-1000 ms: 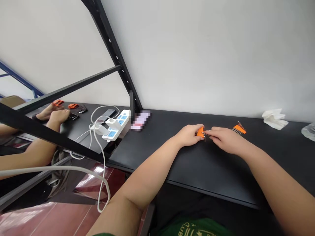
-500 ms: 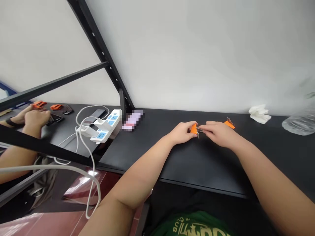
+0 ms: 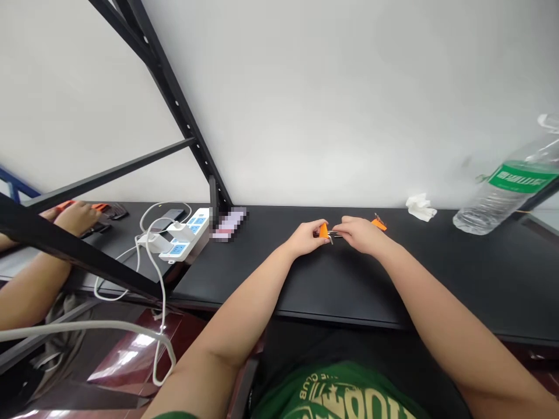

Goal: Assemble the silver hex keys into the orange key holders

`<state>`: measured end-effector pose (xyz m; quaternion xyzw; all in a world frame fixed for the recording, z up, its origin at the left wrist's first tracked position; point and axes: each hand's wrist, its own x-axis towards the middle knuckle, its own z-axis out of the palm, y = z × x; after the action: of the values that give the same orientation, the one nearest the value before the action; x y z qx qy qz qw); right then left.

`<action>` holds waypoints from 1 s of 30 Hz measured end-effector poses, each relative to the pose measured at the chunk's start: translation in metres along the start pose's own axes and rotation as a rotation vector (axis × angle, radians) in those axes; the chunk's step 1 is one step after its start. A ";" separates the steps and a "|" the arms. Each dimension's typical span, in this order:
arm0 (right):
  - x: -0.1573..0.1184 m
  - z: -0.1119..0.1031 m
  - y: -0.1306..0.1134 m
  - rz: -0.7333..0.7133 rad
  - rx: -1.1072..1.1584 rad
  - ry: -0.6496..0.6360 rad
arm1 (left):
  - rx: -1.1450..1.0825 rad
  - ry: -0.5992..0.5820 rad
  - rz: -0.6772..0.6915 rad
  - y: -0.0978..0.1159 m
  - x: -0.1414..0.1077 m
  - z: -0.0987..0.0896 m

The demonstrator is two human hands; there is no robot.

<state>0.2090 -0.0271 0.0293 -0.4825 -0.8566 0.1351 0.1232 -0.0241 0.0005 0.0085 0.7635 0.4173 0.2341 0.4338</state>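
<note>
Green shirt (image 3: 349,391), nearer the wearer than the fingers: "CLUB" legible, larger gold lettering cut off at lower edge. Bottle (image 3: 484,205), well right of the fingers: green label, characters unreadable. Left hand (image 3: 305,239): thumb and fingers pinched on orange holder (image 3: 324,230). Right hand (image 3: 358,233): fingertips closed on thin metal rod (image 3: 336,233) beside it, partly hidden. Second orange holder (image 3: 378,224) just beyond right hand, partly covered.
</note>
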 end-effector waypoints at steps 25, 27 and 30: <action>0.001 0.010 -0.008 0.000 -0.099 0.106 | 0.134 0.056 0.072 0.005 0.002 -0.002; 0.003 0.014 -0.013 -0.028 0.029 0.127 | 0.181 0.071 0.137 0.005 0.002 -0.002; 0.008 0.022 -0.017 -0.010 0.309 0.160 | 0.212 0.041 0.186 0.005 0.003 0.000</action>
<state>0.1842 -0.0309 0.0157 -0.4628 -0.8154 0.2259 0.2644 -0.0206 0.0016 0.0133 0.8354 0.3758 0.2437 0.3185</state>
